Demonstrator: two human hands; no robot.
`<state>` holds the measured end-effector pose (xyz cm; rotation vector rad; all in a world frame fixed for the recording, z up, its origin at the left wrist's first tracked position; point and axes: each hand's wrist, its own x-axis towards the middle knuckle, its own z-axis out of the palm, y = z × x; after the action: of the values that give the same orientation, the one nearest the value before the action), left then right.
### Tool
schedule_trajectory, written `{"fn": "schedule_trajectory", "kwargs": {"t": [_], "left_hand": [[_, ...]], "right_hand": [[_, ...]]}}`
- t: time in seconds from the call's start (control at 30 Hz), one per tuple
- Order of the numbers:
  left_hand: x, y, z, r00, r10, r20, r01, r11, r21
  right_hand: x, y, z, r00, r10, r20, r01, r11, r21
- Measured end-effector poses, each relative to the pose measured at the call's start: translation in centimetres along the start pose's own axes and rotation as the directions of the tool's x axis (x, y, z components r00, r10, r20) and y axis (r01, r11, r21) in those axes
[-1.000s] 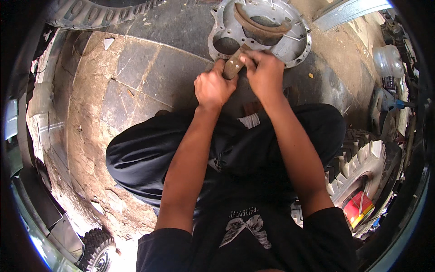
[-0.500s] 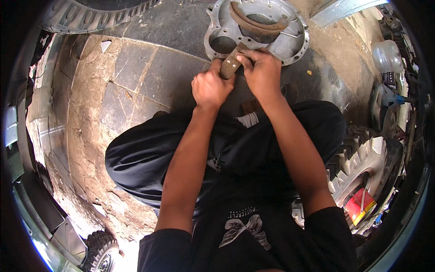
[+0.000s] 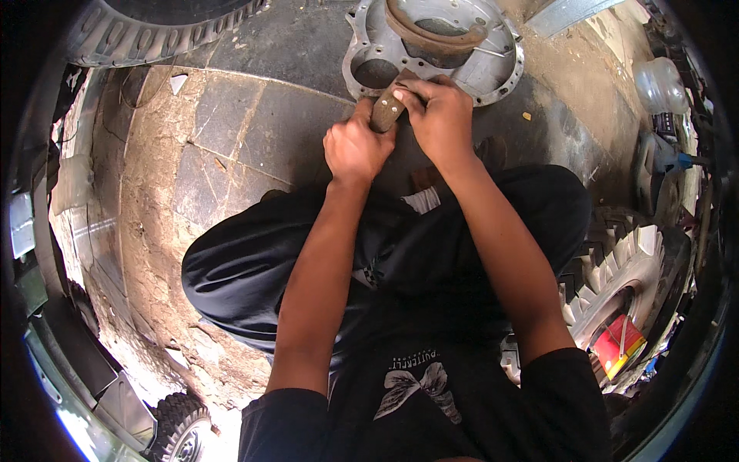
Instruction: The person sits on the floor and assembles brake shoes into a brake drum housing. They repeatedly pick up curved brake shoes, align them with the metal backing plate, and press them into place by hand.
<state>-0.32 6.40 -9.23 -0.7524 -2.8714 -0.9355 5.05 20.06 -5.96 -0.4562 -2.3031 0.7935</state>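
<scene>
Both my hands hold a small curved brown piece, like a brake shoe, in front of me. My left hand grips its lower end and my right hand closes over its upper end. Just beyond them a round grey metal backing plate lies on the stone floor, with a rusty curved shoe resting in it. I sit cross-legged in dark trousers.
A large tyre lies at the top left. A treaded wheel stands at my right with a red box beside it. A clear plastic bottle sits at the far right. Stone paving stretches left.
The view has tipped slightly, so plate and hands sit a little higher. My hands stay clasped on the brown piece, shifting it only slightly.
</scene>
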Motion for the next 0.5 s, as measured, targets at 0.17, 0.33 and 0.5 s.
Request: {"fn": "schedule_trajectory", "kwargs": {"t": [0.17, 0.33, 0.5], "left_hand": [[0.2, -0.3, 0.5, 1.000, 0.024, -0.012, -0.024, 1.000, 0.002], [0.3, 0.0, 0.0, 1.000, 0.011, -0.023, -0.011, 1.000, -0.008], [0.3, -0.4, 0.1, 0.999, 0.028, -0.018, -0.028, 1.000, 0.001]], "right_hand": [[1.6, 1.7, 1.0, 0.999, -0.016, -0.034, 0.015, 0.999, -0.029], [0.6, 0.4, 0.4, 0.999, 0.025, 0.038, -0.023, 0.997, -0.067], [-0.2, -0.1, 0.4, 1.000, -0.021, 0.004, 0.021, 1.000, -0.007]]}}
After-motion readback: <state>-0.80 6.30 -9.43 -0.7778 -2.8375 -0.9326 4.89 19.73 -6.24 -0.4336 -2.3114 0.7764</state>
